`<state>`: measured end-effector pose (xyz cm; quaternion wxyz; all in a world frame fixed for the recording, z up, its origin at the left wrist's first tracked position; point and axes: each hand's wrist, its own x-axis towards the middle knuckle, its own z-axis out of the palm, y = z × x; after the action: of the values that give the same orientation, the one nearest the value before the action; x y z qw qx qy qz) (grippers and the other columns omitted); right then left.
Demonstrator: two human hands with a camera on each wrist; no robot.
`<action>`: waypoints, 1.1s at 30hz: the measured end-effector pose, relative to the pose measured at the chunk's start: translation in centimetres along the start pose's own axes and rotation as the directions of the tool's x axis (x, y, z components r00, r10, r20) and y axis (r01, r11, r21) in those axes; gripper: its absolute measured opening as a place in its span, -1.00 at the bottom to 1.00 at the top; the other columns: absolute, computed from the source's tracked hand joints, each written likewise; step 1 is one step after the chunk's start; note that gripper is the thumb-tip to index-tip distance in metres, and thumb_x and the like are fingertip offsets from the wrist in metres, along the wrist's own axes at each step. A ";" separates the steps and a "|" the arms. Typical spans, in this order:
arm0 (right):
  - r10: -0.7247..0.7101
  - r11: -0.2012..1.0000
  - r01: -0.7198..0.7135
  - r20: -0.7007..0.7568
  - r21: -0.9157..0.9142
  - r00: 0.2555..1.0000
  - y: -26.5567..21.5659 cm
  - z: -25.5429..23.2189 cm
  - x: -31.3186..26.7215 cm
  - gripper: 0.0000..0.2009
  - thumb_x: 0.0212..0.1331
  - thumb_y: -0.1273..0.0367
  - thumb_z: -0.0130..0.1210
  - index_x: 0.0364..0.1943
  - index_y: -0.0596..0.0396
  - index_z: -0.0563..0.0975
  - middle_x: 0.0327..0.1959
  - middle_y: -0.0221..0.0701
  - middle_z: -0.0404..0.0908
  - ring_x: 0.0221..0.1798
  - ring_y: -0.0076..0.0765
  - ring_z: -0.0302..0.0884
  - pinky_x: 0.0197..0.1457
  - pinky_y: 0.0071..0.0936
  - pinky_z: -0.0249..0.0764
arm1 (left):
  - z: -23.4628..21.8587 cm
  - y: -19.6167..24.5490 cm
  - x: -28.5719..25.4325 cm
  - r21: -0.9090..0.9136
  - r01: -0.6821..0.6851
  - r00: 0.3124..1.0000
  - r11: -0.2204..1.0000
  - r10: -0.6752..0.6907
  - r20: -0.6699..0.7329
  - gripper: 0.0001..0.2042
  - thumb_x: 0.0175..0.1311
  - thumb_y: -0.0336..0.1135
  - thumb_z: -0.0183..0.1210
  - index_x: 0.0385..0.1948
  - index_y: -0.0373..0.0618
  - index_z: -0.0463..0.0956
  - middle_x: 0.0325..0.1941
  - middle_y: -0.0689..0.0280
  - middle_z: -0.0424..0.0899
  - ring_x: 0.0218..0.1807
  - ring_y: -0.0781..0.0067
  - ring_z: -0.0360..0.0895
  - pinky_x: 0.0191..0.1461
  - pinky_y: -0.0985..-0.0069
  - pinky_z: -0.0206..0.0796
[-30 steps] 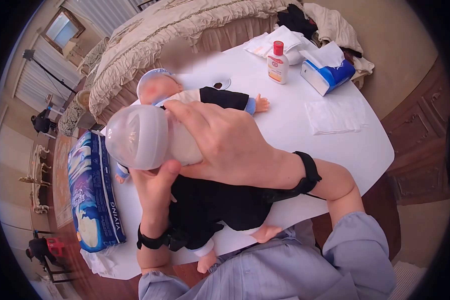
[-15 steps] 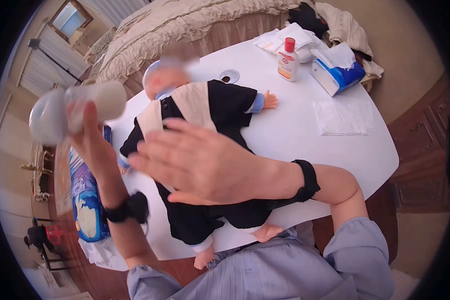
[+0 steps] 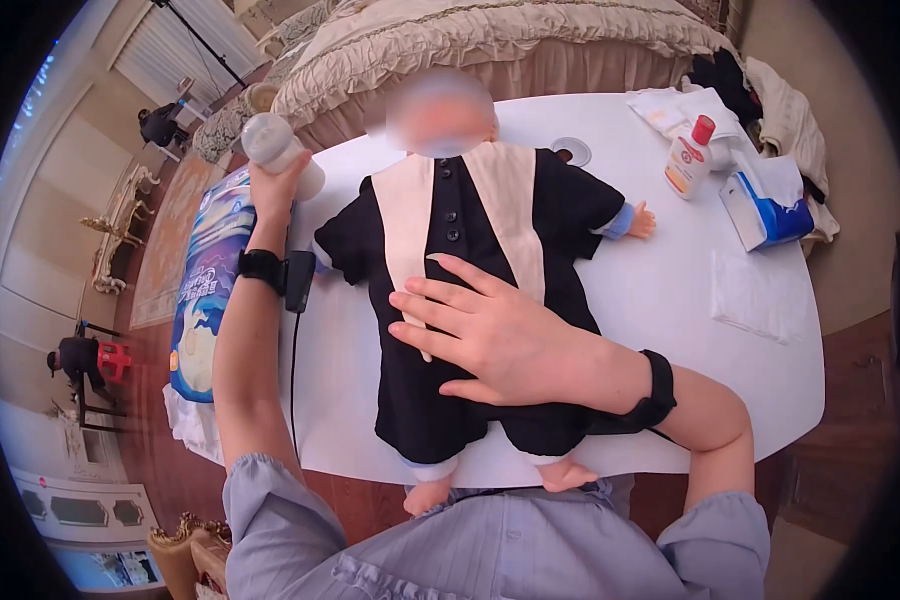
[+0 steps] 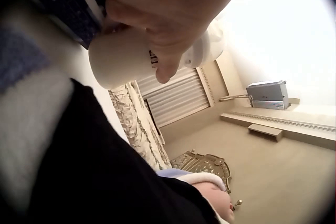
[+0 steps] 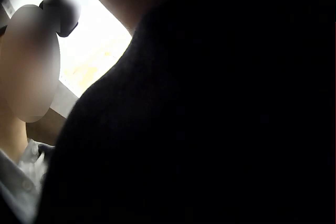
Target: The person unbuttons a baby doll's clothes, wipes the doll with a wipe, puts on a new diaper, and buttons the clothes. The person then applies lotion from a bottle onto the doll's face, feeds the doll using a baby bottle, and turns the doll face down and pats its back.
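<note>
A baby doll in a black and cream outfit [image 3: 560,215] lies on its back on the white table [image 3: 650,300]. My right hand [image 3: 505,345] rests on its belly with fingers spread. At the table's far left edge, my left hand [image 3: 275,190] grips a milk bottle with a clear cap [image 3: 268,140], tilted beside the diaper pack. In the left wrist view my left hand [image 4: 173,8] curls round the white bottle [image 4: 123,58]. Dark cloth [image 5: 184,124] fills most of the right wrist view, and the right fingers are hidden there.
A blue diaper pack [image 3: 210,290] lies along the left edge. On the right are a red-capped bottle [image 3: 687,160], a tissue pack [image 3: 765,215], a folded white tissue [image 3: 760,295] and white cloths [image 3: 685,110]. A small round lid [image 3: 571,152] lies near the doll's head.
The left hand has carried the bottle away from above the doll to the far left. My right hand has let go of the bottle and come down onto the doll's belly.
</note>
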<state>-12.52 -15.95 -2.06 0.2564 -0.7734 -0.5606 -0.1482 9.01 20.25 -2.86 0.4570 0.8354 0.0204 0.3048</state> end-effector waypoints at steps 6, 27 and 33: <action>0.011 1.000 -0.011 -0.005 0.008 1.000 0.0 0.1 0.1 -0.40 -0.05 0.17 0.34 0.13 0.10 0.50 0.25 -0.22 0.42 0.39 -0.18 0.26 0.54 -0.04 -0.04 | 0.8 -1.1 -0.5 0.094 0.038 0.999 0.995 -0.035 -0.040 -0.29 -0.13 -0.14 0.54 0.06 -0.27 0.38 0.04 0.12 0.60 0.03 0.26 0.60 0.10 0.35 0.42; 0.005 0.999 -0.004 0.008 -0.042 1.000 -0.1 0.1 -0.1 -0.39 -0.05 0.14 0.34 0.14 0.08 0.49 0.27 -0.23 0.40 0.39 -0.18 0.25 0.54 -0.02 -0.05 | 0.3 -2.7 -0.8 0.205 0.051 0.997 0.977 -0.061 0.041 -0.18 -0.15 -0.01 0.53 0.12 -0.37 0.37 0.04 0.06 0.62 0.08 0.21 0.61 0.15 0.37 0.40; -0.032 0.997 0.029 -0.048 -0.071 0.998 0.2 0.6 -0.4 -0.39 0.00 0.07 0.31 0.14 0.06 0.49 0.27 -0.24 0.41 0.40 -0.18 0.24 0.53 0.01 -0.06 | -5.7 8.5 -13.2 0.002 -0.173 0.978 0.985 0.173 -0.113 -0.63 0.39 -0.33 0.14 0.13 -0.34 0.37 0.15 0.08 0.52 0.17 0.30 0.46 0.28 0.42 0.24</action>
<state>-12.55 -16.00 -2.83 0.2405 -0.7693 -0.5604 -0.1904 -6.81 15.43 -0.49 0.4302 0.8135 -0.0277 0.3903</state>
